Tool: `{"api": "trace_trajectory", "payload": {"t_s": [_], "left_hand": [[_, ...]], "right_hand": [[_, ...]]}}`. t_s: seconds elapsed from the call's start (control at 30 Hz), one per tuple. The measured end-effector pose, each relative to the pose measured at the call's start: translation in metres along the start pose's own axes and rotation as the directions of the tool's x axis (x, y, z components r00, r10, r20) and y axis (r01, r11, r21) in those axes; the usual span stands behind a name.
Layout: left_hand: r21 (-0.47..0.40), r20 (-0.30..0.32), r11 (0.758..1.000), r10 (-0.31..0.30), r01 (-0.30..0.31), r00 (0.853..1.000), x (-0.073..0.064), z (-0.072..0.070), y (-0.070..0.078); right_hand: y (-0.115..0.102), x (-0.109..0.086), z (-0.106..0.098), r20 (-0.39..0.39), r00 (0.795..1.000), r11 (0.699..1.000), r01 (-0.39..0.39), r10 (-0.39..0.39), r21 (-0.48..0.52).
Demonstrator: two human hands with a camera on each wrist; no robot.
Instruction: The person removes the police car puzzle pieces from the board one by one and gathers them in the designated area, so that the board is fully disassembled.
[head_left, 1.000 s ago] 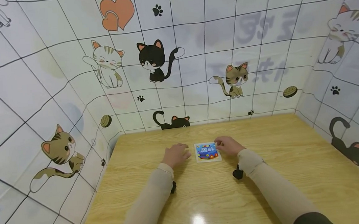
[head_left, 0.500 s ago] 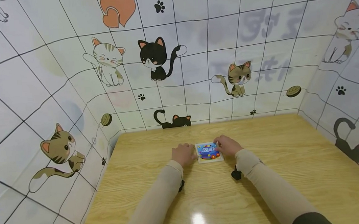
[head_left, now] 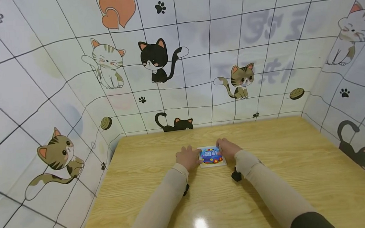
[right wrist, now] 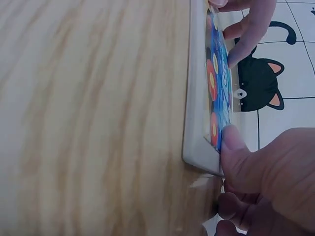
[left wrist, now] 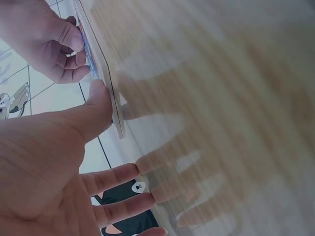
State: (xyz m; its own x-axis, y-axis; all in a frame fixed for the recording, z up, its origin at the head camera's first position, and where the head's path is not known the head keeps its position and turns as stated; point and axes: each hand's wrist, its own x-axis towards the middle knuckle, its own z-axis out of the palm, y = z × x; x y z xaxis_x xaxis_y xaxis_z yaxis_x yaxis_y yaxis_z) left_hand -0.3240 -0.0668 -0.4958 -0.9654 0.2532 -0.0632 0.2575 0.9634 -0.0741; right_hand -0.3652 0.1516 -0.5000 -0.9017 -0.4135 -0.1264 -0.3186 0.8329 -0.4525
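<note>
A small square jigsaw puzzle with a pale border lies flat on the wooden table; its picture is a blue cartoon car. At its left side my left hand touches the edge with the thumb. The other fingers of that hand reach straight out onto the tabletop in the left wrist view. My right hand holds the opposite side, its thumb on the picture's edge and its other fingers curled beside the border. Whether any fingertip is under the border is hidden.
White cloth walls with black grid lines and printed cats enclose the table at the back and both sides. A black device is strapped under the right wrist, with a similar dark one under the left.
My left hand has moved right to the puzzle, and its thumb now touches the left edge. My right hand stays at the right side, its fingers slightly further over the corner.
</note>
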Motion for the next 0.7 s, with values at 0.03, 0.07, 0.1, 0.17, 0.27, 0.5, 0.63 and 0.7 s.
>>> {"api": "trace_trajectory", "payload": {"t_s": [0.03, 0.07, 0.1, 0.17, 0.27, 0.5, 0.63, 0.7], "left_hand": [[-0.001, 0.004, 1.0, 0.003, -0.003, 1.0, -0.001, -0.001, 0.0], [-0.003, 0.006, 1.0, 0.005, -0.005, 1.0, -0.002, -0.001, -0.001], [-0.005, 0.009, 1.0, 0.005, -0.005, 1.0, -0.003, -0.003, -0.001], [-0.007, 0.014, 1.0, 0.004, -0.003, 1.0, -0.006, -0.006, 0.0], [-0.013, 0.023, 1.0, 0.0, 0.0, 1.0, -0.007, -0.007, 0.001], [0.011, 0.044, 1.0, -0.018, 0.017, 0.999, -0.006, -0.001, 0.003], [0.028, 0.056, 0.999, -0.027, 0.025, 0.998, -0.005, -0.005, 0.005], [0.03, 0.062, 0.999, -0.028, 0.026, 0.998, -0.005, -0.006, 0.006]], "right_hand": [[-0.002, 0.001, -0.001, 0.02, 1.0, 1.0, -0.011, 0.011, -0.001], [-0.004, 0.001, -0.002, 0.037, 0.999, 1.0, -0.021, 0.021, -0.003], [-0.006, 0.002, -0.003, 0.055, 0.998, 0.999, -0.039, 0.039, 0.001], [-0.007, 0.003, -0.005, 0.077, 0.996, 0.999, -0.051, 0.05, 0.007], [-0.006, 0.003, -0.007, 0.085, 0.996, 0.999, -0.034, 0.033, 0.015], [-0.001, 0.003, -0.009, 0.083, 0.996, 0.999, 0.034, -0.033, -0.007], [-0.002, 0.006, -0.01, 0.088, 0.996, 0.999, 0.034, -0.033, -0.004], [-0.003, 0.007, -0.011, 0.092, 0.995, 1.0, 0.022, -0.022, -0.007]]}}
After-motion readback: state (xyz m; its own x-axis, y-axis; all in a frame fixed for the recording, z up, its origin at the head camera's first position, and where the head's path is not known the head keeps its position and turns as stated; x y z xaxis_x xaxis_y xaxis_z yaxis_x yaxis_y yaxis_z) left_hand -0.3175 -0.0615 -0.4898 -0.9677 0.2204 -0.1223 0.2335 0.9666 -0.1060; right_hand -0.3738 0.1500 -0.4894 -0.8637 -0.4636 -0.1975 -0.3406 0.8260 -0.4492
